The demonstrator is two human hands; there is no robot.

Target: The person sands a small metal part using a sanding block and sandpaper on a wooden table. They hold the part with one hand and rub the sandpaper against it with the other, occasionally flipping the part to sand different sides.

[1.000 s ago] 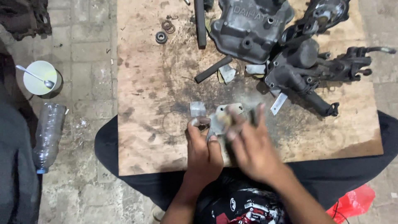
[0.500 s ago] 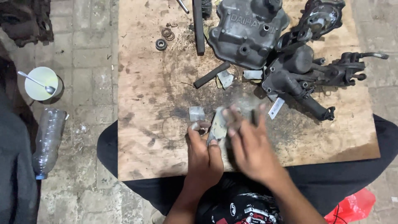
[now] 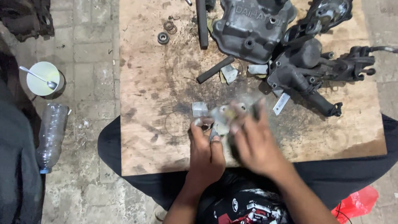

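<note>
My left hand [image 3: 206, 152] pinches a small grey metal part [image 3: 219, 118] at mid-tabletop [image 3: 145, 137]; my blurred right hand [image 3: 253, 143] rubs it, work unfinished.

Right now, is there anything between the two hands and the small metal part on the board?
Nothing visible does. The left hand and the right hand are both already on the metal part, though the right hand is blurred.
</note>
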